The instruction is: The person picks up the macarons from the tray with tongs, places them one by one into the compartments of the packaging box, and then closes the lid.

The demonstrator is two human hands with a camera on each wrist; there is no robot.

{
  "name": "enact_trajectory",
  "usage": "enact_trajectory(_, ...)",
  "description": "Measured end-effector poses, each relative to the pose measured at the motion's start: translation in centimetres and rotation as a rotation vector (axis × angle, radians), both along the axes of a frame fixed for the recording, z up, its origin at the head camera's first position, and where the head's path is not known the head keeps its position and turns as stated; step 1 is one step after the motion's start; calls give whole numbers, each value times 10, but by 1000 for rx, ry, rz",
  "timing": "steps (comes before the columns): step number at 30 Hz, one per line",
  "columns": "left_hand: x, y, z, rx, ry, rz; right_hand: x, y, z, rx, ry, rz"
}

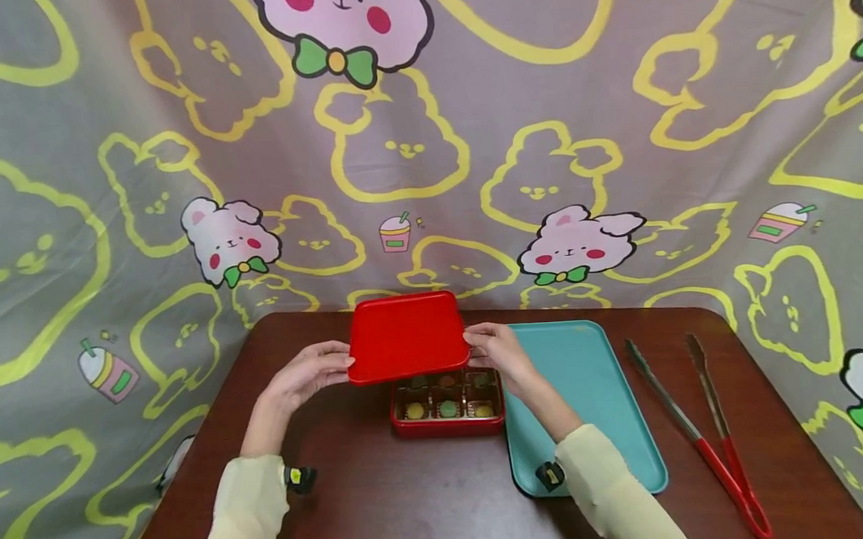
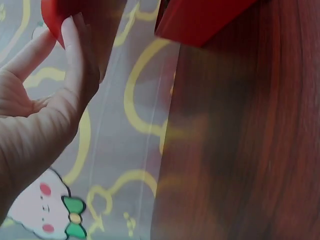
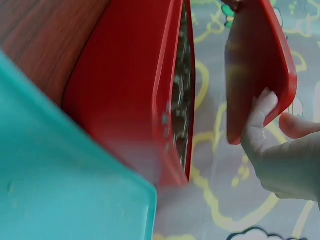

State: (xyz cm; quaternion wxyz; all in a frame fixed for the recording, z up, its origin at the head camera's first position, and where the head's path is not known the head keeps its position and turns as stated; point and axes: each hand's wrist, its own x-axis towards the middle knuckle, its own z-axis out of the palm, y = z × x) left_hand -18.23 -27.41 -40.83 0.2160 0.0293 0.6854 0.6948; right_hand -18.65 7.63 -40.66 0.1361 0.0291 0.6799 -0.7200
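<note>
Both hands hold a red lid (image 1: 409,336) in the air above a red box (image 1: 449,427), one hand at each side edge. My left hand (image 1: 311,372) pinches the lid's left edge between thumb and fingers, and my right hand (image 1: 496,352) pinches its right edge. In the right wrist view a gap shows between the lid (image 3: 257,70) and the box (image 3: 125,85). Inside the box, clear compartments hold small round pieces, yellow and green, that look like pastries (image 1: 449,408). The lid covers the box's rear part in the head view.
A teal tray (image 1: 592,407) lies right of the box, close beside it. Farther right, tongs (image 1: 727,457) with red handles lie spread on the dark wooden table (image 1: 356,501). A patterned cloth (image 1: 429,221) hangs behind the table.
</note>
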Motion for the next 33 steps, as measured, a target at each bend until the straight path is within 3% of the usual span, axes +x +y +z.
enact_trajectory(5, -4, 18, 2, -36, 29, -41, -3, 21, -2, 61, 13, 12)
enact_trajectory(13, -9, 39, 6, -65, 146, -11, -5, 42, 4, 86, 110, 12)
enact_trajectory(19, -12, 52, 11, -88, 221, 89, -2, 50, 11, 182, 205, -15)
enact_trajectory(24, -13, 62, 14, -105, 238, 191, 1, 51, 17, 254, 257, -58)
enact_trajectory(29, -14, 68, 11, -91, 235, 289, 6, 48, 18, 141, 268, -90)
enact_trajectory(33, -13, 70, 11, -56, 246, 330, 7, 46, 17, 79, 239, -117)
